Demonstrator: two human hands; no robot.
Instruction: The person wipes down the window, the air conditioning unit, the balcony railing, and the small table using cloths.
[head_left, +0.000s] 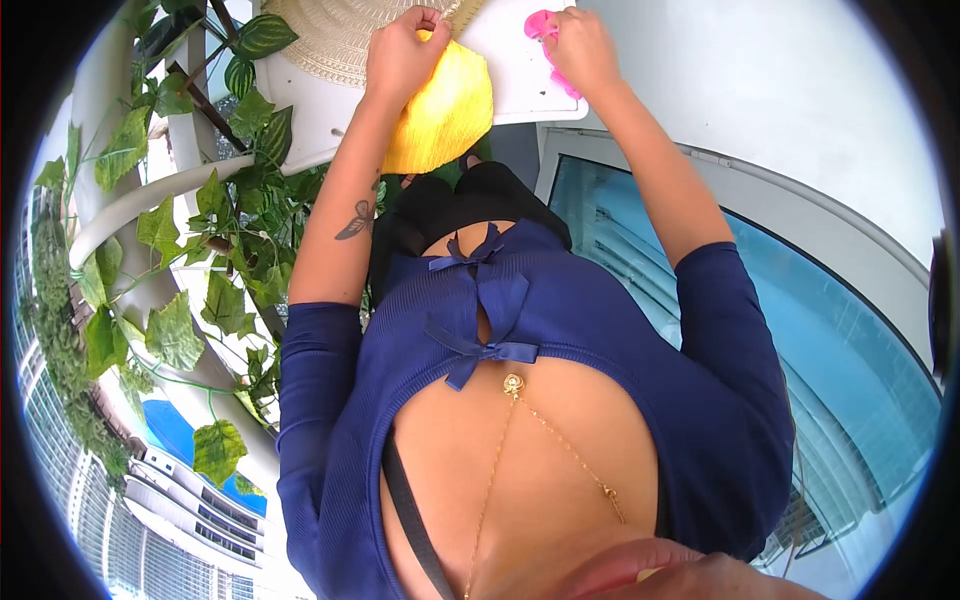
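My left hand point(405, 55) is closed at the upper edge of a bright yellow crinkled sheet point(440, 115), pinching it between thumb and fingers. The sheet has a rounded outline and hangs past the near edge of a white table point(525, 85). It looks like crepe paper or cloth; I cannot tell which. My right hand point(585, 50) is closed on a crumpled bright pink piece point(541, 25), partly hidden by the fingers. Some of the pink shows below that hand, at the table's right side.
A round woven straw mat point(320, 40) lies on the table beyond my left hand. Leafy vines point(215, 300) climb a white railing point(160, 195) on my left. A glass panel point(760, 310) in a white frame stands on my right. Buildings point(190, 510) show far below.
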